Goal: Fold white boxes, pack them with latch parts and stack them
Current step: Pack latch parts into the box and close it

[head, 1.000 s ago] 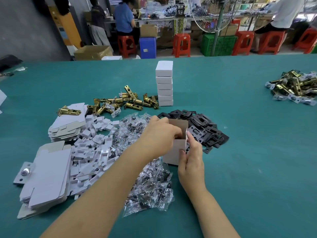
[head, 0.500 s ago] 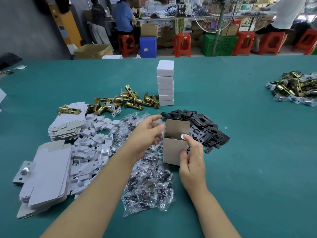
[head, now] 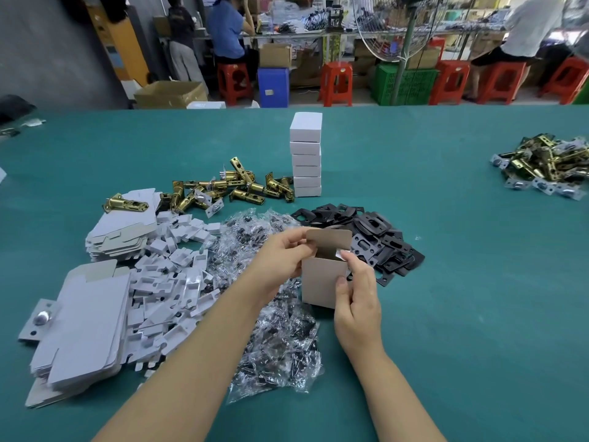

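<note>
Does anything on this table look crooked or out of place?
The stack of white boxes is slightly uneven: the top box sits a little askew. One brass latch lies alone on the flat box blanks, apart from the latch pile.

A green desk (head: 446,314) carries a stack of white boxes (head: 306,154), brass latches (head: 229,189) to its left, black plates (head: 376,237), bagged screws (head: 274,346), white inserts (head: 165,282), flat box blanks (head: 83,330), and more latches (head: 548,167) far right.
</note>
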Demonstrator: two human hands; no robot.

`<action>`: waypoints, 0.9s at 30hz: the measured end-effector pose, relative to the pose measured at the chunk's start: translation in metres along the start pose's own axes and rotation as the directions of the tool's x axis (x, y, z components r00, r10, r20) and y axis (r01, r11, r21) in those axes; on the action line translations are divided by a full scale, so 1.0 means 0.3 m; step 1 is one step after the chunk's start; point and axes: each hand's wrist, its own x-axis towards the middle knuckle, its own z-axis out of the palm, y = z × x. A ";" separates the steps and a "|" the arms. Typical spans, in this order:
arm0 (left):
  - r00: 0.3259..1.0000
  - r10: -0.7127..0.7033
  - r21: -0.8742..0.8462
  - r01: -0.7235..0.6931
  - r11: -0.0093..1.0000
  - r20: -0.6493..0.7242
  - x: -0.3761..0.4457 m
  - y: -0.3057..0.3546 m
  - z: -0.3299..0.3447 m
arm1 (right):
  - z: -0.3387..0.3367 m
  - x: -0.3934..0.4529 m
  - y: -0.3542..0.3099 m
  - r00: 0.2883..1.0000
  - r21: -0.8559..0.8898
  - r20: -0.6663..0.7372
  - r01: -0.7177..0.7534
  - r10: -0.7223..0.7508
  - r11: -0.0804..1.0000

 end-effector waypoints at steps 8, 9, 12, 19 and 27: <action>0.995 0.050 0.100 -0.059 0.993 0.085 -0.035 -0.009 -0.044 | 0.005 -0.007 0.017 0.998 0.007 0.003 -0.059 0.058 0.998; 0.993 0.064 0.101 -0.074 0.992 0.094 -0.040 -0.010 -0.047 | 0.005 -0.007 0.017 0.997 0.014 0.002 -0.073 0.073 0.997; 0.990 0.100 0.203 -0.119 0.972 0.103 -0.045 -0.016 -0.051 | 0.005 -0.007 0.008 0.992 0.066 -0.011 -0.125 0.126 0.990; 0.978 0.197 0.483 -0.205 0.851 0.068 -0.027 -0.058 -0.049 | -0.001 -0.009 -0.001 0.992 0.092 -0.012 -0.120 0.122 0.988; 0.945 0.300 0.594 -0.316 0.740 0.128 -0.040 -0.053 -0.035 | -0.017 -0.004 -0.029 0.999 0.134 -0.028 -0.012 0.016 0.991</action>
